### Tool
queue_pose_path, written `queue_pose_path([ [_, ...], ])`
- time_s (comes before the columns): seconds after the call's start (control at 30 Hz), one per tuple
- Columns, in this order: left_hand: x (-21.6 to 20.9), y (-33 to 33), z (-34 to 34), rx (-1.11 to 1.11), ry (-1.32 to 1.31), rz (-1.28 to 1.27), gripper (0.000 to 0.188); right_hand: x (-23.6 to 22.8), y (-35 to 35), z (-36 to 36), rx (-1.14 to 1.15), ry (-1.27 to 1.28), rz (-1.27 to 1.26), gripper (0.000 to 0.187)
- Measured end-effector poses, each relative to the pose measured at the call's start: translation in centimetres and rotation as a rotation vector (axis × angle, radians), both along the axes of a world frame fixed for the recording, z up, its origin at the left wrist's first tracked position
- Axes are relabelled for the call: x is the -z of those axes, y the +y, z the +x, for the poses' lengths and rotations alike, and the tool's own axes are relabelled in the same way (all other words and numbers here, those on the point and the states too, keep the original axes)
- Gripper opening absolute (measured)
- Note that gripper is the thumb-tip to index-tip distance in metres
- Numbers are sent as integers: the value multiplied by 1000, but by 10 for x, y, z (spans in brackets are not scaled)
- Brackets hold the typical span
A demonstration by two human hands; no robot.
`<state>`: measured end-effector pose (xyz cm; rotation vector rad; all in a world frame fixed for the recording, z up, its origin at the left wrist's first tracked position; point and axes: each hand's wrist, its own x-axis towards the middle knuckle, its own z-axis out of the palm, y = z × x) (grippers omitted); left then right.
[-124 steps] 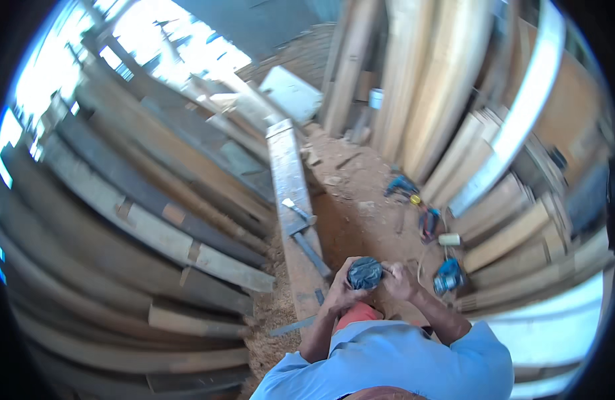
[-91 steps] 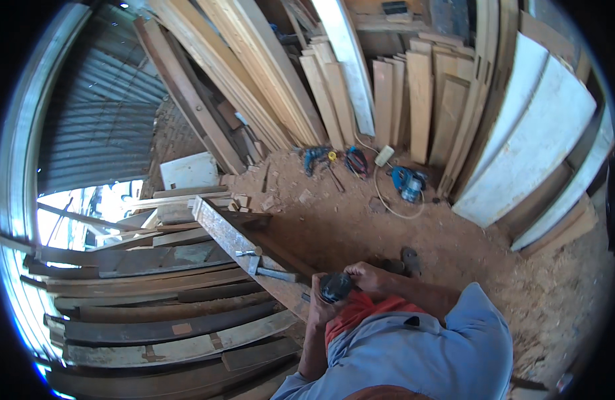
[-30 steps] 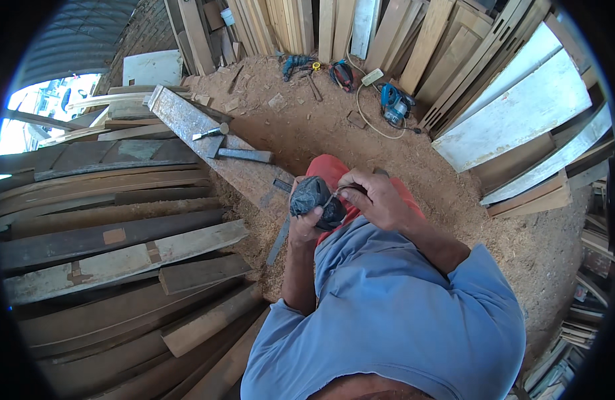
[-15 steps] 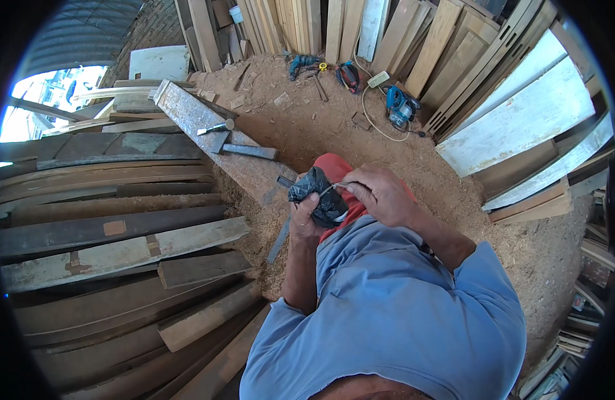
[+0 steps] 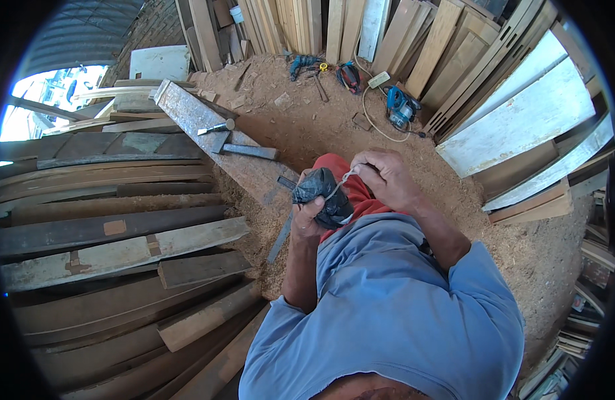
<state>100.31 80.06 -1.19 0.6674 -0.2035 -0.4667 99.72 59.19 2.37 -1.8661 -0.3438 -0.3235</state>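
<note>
My left hand (image 5: 307,219) is wrapped round a black plastic-wrapped bundle (image 5: 319,190) above my lap, thumb on its near side. A pale twisted cord (image 5: 347,177) runs from across the bundle to my right hand (image 5: 386,179), which pinches its end just to the right. A short dark bar (image 5: 285,181) shows at the bundle's left; whether it belongs to the bundle I cannot tell. What the plastic covers is hidden. Farther off, a hammer (image 5: 253,152) and a chisel (image 5: 215,127) lie on a worn, sloping plank (image 5: 187,110).
Stacked boards (image 5: 114,227) fill the left side. More boards (image 5: 447,47) lean at the back and right. A blue power tool (image 5: 401,108) with its cord and a blue drill (image 5: 303,65) lie on the sawdust-covered floor (image 5: 427,173). A flat metal strip (image 5: 279,240) is beside my left forearm.
My right hand has moved slightly up and right, drawing the cord away from the bundle. The bundle has turned and shifted a little right in my left hand.
</note>
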Motion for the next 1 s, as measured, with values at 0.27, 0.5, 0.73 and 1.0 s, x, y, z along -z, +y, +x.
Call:
queue_pose_path([
  [0.27,2,-2,1,28,-57,156,61,-2,-18,-5,-116,503,153,16],
  [0.5,5,-3,-3,-31,32,111,55,-4,-7,-14,34,-97,-388,33],
  [0.73,12,-1,-4,-40,120,81,50,0,5,-18,-115,-16,-276,37],
  [1.0,19,1,-11,-8,160,145,45,12,6,-15,-116,-94,-455,12],
])
